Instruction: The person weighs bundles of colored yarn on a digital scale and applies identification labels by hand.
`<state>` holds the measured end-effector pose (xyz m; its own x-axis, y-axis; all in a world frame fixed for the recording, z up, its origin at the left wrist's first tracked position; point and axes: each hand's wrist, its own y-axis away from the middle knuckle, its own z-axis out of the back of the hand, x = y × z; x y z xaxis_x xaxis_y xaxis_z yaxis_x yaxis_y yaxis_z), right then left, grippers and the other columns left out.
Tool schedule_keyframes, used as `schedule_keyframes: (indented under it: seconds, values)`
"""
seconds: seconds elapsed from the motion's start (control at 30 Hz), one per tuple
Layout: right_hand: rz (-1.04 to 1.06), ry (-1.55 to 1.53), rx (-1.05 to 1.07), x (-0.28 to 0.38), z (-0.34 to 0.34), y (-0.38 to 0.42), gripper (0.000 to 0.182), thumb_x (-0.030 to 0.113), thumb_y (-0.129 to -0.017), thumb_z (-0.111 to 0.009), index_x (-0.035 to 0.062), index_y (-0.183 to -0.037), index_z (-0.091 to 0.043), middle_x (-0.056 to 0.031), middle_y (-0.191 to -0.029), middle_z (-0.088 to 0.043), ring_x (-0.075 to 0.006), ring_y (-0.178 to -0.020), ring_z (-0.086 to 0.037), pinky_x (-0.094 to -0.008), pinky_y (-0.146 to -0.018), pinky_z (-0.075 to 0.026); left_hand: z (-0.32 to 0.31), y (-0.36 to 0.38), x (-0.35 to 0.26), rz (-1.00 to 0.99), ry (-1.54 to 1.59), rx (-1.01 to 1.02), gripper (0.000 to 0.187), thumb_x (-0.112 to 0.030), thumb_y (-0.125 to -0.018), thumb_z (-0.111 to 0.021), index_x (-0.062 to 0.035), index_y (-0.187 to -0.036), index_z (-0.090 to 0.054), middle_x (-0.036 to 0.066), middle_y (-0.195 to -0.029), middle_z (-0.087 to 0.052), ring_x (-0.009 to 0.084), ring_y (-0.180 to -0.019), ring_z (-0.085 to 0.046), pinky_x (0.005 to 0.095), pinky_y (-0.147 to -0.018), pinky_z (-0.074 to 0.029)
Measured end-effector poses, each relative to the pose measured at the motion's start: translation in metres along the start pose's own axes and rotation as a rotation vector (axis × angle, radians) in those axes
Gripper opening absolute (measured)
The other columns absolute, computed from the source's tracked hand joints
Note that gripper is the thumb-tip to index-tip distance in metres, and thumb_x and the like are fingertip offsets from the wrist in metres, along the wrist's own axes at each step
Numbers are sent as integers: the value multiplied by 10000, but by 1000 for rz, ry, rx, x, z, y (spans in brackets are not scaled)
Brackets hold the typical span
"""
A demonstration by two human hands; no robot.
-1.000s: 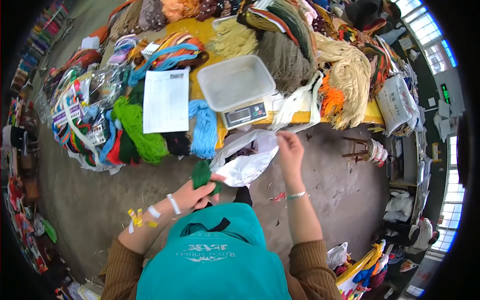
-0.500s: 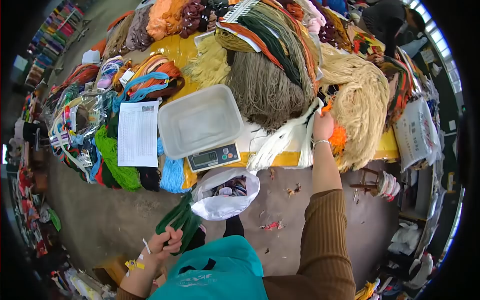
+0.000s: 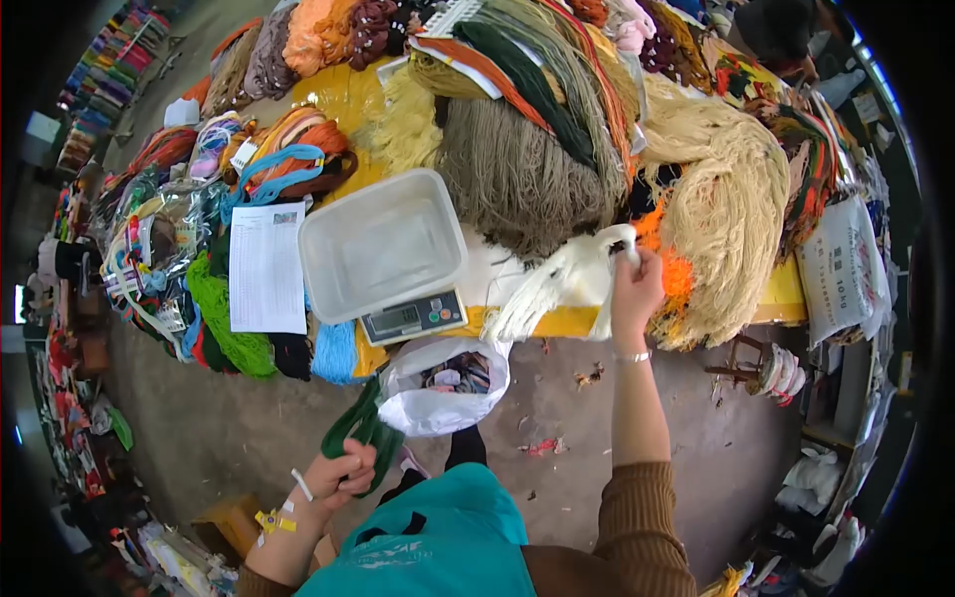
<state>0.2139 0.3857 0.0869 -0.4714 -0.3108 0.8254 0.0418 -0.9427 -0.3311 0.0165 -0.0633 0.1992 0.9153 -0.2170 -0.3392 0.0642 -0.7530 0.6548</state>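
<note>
My left hand is closed around a dark green yarn hank, which hangs low beside a white bag. Over the table's front edge, my right hand grips a white yarn hank near its looped end; the rest drapes left across the table. Just behind that hand lie bright orange yarn and a large cream yarn bundle. A clear plastic tub rests on a digital scale left of the white yarn. Scraps of dark yarn show inside the bag.
A printed sheet lies on yarn at the left, above a bright green hank. Grey-brown yarn is heaped behind the tub. A small stool stands at the right. Another person is bent over at the back right.
My right hand has drawn back toward me, lifting the white hank's looped end. The green hank in my left hand has swung and bunched up; the view has shifted slightly.
</note>
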Motion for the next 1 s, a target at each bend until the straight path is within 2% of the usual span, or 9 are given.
schedule_keyframes:
  seconds: [0.1, 0.17, 0.23, 0.33, 0.57, 0.67, 0.73, 0.97, 1.0]
  values:
    - [163, -37, 127, 69, 43, 60, 193, 30, -771, -686, 41, -960, -647, -25, -673, -556, -92, -542, -458, -256, -526, -412, -30, -21, -6, 63, -346, -122, 138, -160, -869, -681, -34, -857, -626, -13, -571, -481, 58, -450, -385, 227, -405, -250]
    - [228, -81, 231, 105, 61, 102, 221, -3, -727, -692, 33, -942, -653, -45, -683, -589, -108, -524, -505, -253, -503, -418, -55, -30, -9, 154, -568, -247, 115, -153, -876, -691, -44, -875, -656, -40, -545, -497, 42, -432, -401, 207, -401, -251]
    - [236, -134, 364, 141, 78, 137, 170, -22, -756, -696, 53, -904, -658, -45, -722, -616, -101, -559, -521, -246, -531, -419, -73, -38, -1, 75, -542, -134, 163, -130, -865, -705, -31, -995, -708, -52, -614, -523, 33, -498, -396, 212, -437, -254]
    - [375, -158, 444, 176, 90, 183, 240, -57, -688, -692, 54, -898, -658, -85, -741, -641, -200, -557, -586, -284, -517, -448, -91, -34, 6, 22, -529, -39, 179, -124, -862, -709, -31, -1015, -705, -55, -658, -533, 28, -527, -393, 212, -451, -258]
    - [566, -125, 444, 237, 104, 268, 291, -90, -674, -682, 28, -939, -665, -107, -792, -659, -245, -621, -636, -315, -556, -498, -63, 23, 3, -44, -424, 98, 103, -134, -871, -705, -65, -847, -632, -66, -646, -495, 20, -517, -379, 204, -443, -245]
    - [542, -134, 478, 269, 107, 305, 300, -87, -699, -674, 22, -978, -676, -96, -803, -653, -199, -605, -611, -284, -541, -473, -36, 58, -5, -40, -409, 138, 112, -134, -867, -710, -70, -837, -624, -66, -638, -487, 23, -507, -369, 205, -439, -242]
    - [338, -247, 551, 293, 107, 332, 307, -89, -729, -660, 12, -1018, -682, -68, -821, -648, -125, -589, -549, -243, -522, -418, -12, 80, -14, -34, -443, 179, 114, -104, -873, -702, -40, -954, -655, -42, -717, -562, 16, -521, -405, 197, -448, -255]
    - [356, -257, 443, 342, 88, 419, 293, -113, -766, -641, 9, -1027, -692, -32, -854, -654, -56, -589, -466, -208, -508, -340, 47, 149, -32, -110, -478, 262, 105, -106, -867, -710, -55, -948, -667, -50, -730, -584, 9, -546, -415, 196, -461, -267]
    - [343, -260, 418, 349, 86, 430, 284, -115, -772, -649, 11, -1021, -695, -32, -860, -657, -48, -587, -458, -203, -503, -330, 52, 157, -35, -156, -522, 254, 96, -118, -859, -717, -50, -900, -662, -46, -722, -585, 15, -570, -445, 195, -484, -311]
